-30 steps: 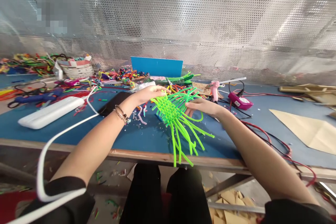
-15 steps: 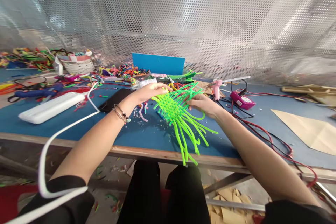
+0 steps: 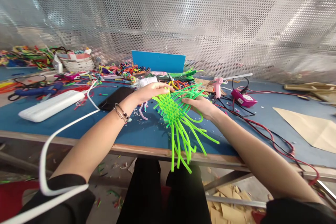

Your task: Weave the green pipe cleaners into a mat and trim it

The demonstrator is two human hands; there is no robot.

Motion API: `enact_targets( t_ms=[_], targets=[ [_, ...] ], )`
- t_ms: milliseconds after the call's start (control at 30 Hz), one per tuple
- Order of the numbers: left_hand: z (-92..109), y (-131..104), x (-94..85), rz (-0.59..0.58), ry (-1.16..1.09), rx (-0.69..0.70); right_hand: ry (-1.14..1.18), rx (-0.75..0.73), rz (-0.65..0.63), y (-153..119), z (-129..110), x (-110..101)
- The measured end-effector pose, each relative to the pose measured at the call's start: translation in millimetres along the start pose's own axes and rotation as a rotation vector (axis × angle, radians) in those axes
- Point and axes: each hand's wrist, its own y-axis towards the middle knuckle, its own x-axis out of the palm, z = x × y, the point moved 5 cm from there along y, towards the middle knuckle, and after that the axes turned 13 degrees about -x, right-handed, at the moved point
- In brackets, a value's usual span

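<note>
A woven mat of green pipe cleaners [image 3: 172,110] is held up over the blue tabletop, its loose bright ends hanging toward me past the front edge. My left hand [image 3: 154,91], with beaded bracelets on the wrist, grips the mat's upper left corner. On the other side, my right hand [image 3: 198,105] is closed around the darker green strands at the right, the thumb lying on top. The fingertips of both hands are partly hidden by the strands.
A pink glue gun [image 3: 217,86] and a magenta box with wires [image 3: 244,98] lie to the right. At left are a white power strip [image 3: 52,105], its cable, and a black phone [image 3: 115,98]. A blue panel [image 3: 158,61] stands at the back, before perforated metal.
My right hand has shifted slightly left along the strands. The mat's hanging ends have swung left and a little lower; my left hand stays nearly in place.
</note>
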Motion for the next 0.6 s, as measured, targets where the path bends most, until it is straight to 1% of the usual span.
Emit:
enact_targets(
  t_ms=[67, 167, 333, 467, 600],
  targets=[
    [-1.8, 0.6, 1.2, -0.015, 0.001, -0.005, 0.005, -0.016, -0.016, -0.9, 0.0, 2.9],
    [-3.1, 1.1, 1.6, -0.004, 0.007, -0.005, 0.061, -0.049, -0.042, -1.8, -1.8, 6.6],
    [-2.8, 1.2, 6.1, -0.023, -0.013, -0.013, 0.11, -0.103, -0.027, -1.2, -3.6, 6.5],
    [-3.0, 1.7, 9.5, -0.032, -0.04, -0.011, 0.136, -0.07, -0.025, -2.0, -2.1, 9.2],
    [-4.2, 3.4, 12.4, -0.06, -0.061, -0.021, 0.254, -0.12, -0.09, -2.8, -7.4, 15.9]
  ],
)
